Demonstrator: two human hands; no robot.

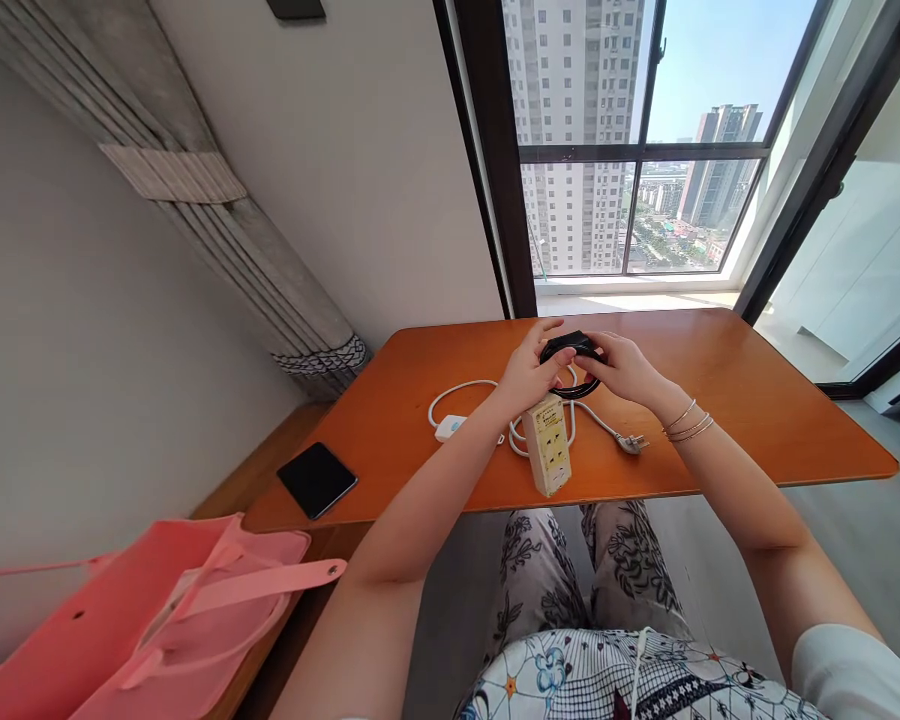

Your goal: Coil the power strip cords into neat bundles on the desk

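A coiled black cable [579, 388] with a dark block at its top is held up between my two hands, above the far half of the table. My left hand [531, 372] grips its left side, thumb over the coil and index finger raised. On the right side of the coil, my right hand [621, 368] closes its fingers around it. Just below stands or lies a cream power strip [547, 448] with sockets facing me. Its white cord loops behind it, ending in a white plug [631, 444]. A small white box [450, 428] on a white cord lies to the left, partly behind my left forearm.
The orange-brown table [757, 400] has its front edge above my knees. A black tablet or phone [317, 480] lies at its left end. A pink bag [195, 610] rests at lower left. Beyond the table are a window [637, 152] and a grey curtain [232, 230].
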